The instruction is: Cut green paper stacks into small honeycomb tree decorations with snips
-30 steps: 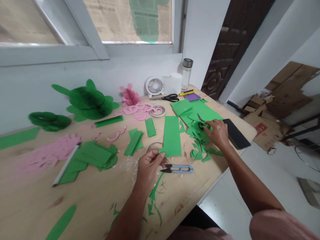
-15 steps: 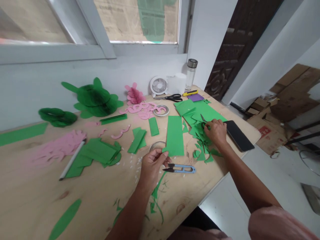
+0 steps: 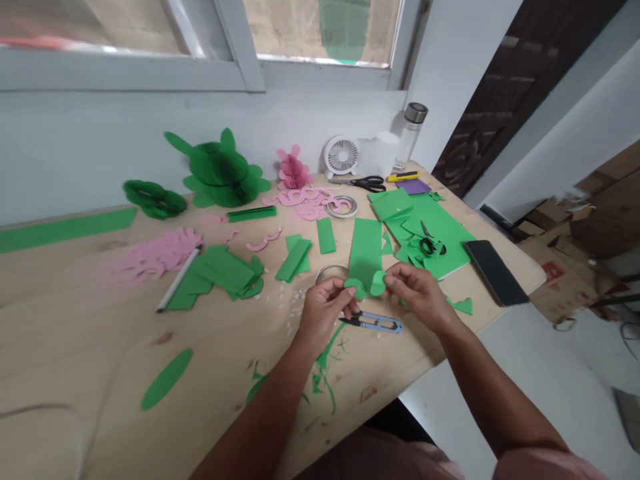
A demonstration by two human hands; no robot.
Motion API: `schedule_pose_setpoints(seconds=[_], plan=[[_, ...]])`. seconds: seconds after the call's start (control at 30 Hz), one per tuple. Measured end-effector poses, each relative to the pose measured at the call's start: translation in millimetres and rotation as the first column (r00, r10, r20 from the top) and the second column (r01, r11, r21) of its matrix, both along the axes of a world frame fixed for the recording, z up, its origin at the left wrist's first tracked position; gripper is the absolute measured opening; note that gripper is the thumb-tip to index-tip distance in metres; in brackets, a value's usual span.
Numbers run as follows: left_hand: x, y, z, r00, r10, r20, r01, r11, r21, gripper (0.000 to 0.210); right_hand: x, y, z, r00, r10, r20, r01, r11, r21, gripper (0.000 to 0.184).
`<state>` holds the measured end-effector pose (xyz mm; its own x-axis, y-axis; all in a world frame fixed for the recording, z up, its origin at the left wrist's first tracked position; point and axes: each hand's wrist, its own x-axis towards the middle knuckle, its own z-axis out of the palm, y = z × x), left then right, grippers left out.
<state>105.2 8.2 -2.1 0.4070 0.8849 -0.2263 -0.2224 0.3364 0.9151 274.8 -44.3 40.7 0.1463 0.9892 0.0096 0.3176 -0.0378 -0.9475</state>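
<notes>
Between thumb and fingers, my left hand (image 3: 323, 310) pinches a small cut piece of green paper (image 3: 357, 288). My right hand (image 3: 416, 293) has closed on another small, curled green paper piece (image 3: 379, 284) just beside it. Whether the two pieces join cannot be made out. Behind them lies a long green paper strip (image 3: 366, 247). Blue-handled thread snips (image 3: 375, 323) rest on the wooden table (image 3: 225, 360) below my hands. Small scissors with black handles (image 3: 433, 247) lie on green scraps and a large green sheet (image 3: 453, 250) at the right.
A black phone (image 3: 496, 272) lies at the table's right edge. Toward the wall stand a white fan (image 3: 341, 156), a glass bottle (image 3: 410, 137) and a green honeycomb paper figure (image 3: 220, 172). Pink cut-outs (image 3: 160, 257) and a white pen (image 3: 179, 278) are at the left.
My right hand has left the small scissors on the green scraps and come in beside my left hand, now gripping a green piece. The whole view has shifted a little.
</notes>
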Motion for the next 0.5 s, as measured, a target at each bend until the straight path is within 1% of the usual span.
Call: schedule_pose_setpoints(seconds=[0.03, 0.1, 0.2, 0.27, 0.4, 0.5], plan=[[-0.1, -0.2, 1.1, 1.000, -0.012, -0.010, 0.012, 1.000, -0.002, 0.017, -3.8, 1.1, 0.1, 0.998, 0.047, 0.049, -0.047, 0.999, -0.005, 0.019], [-0.5, -0.8, 3.0, 0.999, -0.039, -0.029, 0.039, 0.999, 0.001, 0.016, -7.7, 3.4, 0.3, 0.974, 0.109, 0.197, -0.108, 0.994, -0.019, 0.017], [-0.9, -1.7, 4.9, 0.995, -0.078, -0.056, 0.079, 0.997, 0.017, 0.015, -7.5, 5.8, 1.4, 0.887, 0.122, 0.446, -0.114, 0.992, -0.044, 0.013], [-1.2, -2.0, 5.4, 0.993, -0.102, -0.066, 0.104, 0.994, 0.020, 0.016, -6.2, 5.9, 2.7, 0.815, 0.111, 0.569, -0.104, 0.994, -0.044, 0.012], [-1.6, -2.0, 5.3, 0.987, -0.147, -0.069, 0.149, 0.989, 0.021, 0.019, -4.5, 3.7, 4.7, 0.697, 0.117, 0.708, -0.135, 0.990, -0.031, 0.013], [-1.6, -2.2, 4.8, 0.982, -0.173, -0.074, 0.175, 0.984, 0.027, 0.020, -4.9, 1.6, 5.9, 0.632, 0.111, 0.767, -0.140, 0.990, -0.028, 0.013]])
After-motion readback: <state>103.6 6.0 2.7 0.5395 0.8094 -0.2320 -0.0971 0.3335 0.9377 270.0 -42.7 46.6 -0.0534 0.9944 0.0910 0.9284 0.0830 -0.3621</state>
